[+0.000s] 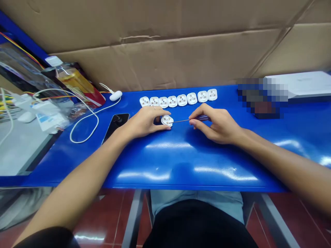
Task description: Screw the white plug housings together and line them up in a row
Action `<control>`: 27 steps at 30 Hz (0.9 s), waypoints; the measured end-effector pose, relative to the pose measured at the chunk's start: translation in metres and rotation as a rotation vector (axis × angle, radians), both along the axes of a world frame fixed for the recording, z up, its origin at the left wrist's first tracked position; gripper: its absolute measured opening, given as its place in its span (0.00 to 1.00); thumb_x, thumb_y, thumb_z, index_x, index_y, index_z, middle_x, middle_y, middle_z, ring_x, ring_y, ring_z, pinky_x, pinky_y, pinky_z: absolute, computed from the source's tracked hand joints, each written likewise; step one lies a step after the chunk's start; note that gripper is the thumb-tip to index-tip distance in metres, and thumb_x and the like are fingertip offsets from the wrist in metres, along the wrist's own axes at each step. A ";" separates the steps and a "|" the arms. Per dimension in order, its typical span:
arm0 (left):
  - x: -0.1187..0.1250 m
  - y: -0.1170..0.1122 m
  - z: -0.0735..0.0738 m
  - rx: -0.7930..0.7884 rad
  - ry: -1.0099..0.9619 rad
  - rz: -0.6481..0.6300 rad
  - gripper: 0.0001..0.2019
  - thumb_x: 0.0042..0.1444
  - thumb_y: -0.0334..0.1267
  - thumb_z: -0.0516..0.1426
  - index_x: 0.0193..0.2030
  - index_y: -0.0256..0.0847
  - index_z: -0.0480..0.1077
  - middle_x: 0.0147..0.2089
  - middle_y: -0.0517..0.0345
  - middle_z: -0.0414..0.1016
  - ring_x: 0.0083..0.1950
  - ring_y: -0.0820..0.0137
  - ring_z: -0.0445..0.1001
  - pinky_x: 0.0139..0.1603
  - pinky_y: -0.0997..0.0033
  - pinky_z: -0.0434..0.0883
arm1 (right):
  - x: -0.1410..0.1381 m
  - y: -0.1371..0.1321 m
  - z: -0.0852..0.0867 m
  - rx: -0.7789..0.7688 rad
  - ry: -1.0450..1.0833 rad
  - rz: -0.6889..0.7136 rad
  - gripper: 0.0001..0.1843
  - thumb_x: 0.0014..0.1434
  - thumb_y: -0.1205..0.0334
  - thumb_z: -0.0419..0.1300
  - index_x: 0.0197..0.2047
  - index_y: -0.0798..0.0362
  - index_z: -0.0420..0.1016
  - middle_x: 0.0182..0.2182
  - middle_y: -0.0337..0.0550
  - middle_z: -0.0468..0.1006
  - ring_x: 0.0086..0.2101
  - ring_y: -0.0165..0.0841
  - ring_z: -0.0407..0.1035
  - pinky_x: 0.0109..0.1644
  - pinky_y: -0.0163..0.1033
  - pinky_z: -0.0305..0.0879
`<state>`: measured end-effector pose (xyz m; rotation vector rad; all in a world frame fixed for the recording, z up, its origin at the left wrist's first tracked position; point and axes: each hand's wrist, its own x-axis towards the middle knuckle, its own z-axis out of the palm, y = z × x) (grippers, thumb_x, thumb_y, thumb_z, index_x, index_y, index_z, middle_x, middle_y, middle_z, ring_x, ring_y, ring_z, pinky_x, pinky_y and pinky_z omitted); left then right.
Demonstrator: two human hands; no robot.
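My left hand rests on the blue table, fingers and thumb closed round a small white socket part with brass contacts. My right hand pinches a thin screwdriver with a dark handle. Its metal tip reaches left and touches the part. Behind the hands, a row of several matching white socket parts lies side by side along the table's far edge.
A black phone lies left of my left hand, beside a white cable and charger. Plastic bags and packaging crowd the far left. A white box sits at the far right. Cardboard walls the back.
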<state>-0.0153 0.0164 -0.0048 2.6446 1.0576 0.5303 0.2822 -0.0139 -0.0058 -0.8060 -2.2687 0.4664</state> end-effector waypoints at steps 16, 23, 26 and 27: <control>0.002 -0.003 0.005 0.016 0.016 -0.016 0.23 0.63 0.54 0.67 0.58 0.43 0.80 0.47 0.51 0.84 0.44 0.61 0.80 0.51 0.64 0.73 | 0.003 0.002 -0.004 0.025 -0.041 0.018 0.09 0.73 0.53 0.58 0.49 0.46 0.75 0.42 0.44 0.84 0.39 0.40 0.79 0.46 0.46 0.77; 0.002 -0.002 0.004 0.032 -0.015 -0.035 0.21 0.61 0.52 0.68 0.55 0.42 0.81 0.48 0.50 0.85 0.47 0.59 0.82 0.53 0.63 0.74 | 0.002 0.002 -0.004 0.032 -0.043 0.033 0.08 0.74 0.55 0.58 0.49 0.47 0.74 0.43 0.45 0.84 0.40 0.39 0.79 0.46 0.44 0.77; 0.003 -0.003 0.003 -0.018 -0.046 -0.018 0.22 0.61 0.53 0.68 0.56 0.43 0.82 0.50 0.51 0.85 0.49 0.58 0.82 0.55 0.62 0.75 | 0.003 0.002 -0.004 0.025 -0.037 0.031 0.08 0.73 0.54 0.59 0.49 0.47 0.75 0.43 0.44 0.85 0.40 0.40 0.80 0.45 0.45 0.77; 0.003 -0.004 0.003 -0.047 -0.055 -0.008 0.23 0.61 0.54 0.68 0.57 0.43 0.82 0.50 0.51 0.86 0.49 0.58 0.82 0.55 0.61 0.75 | 0.003 0.002 -0.003 0.024 -0.039 0.030 0.08 0.73 0.54 0.59 0.49 0.47 0.75 0.43 0.44 0.85 0.40 0.40 0.80 0.45 0.44 0.77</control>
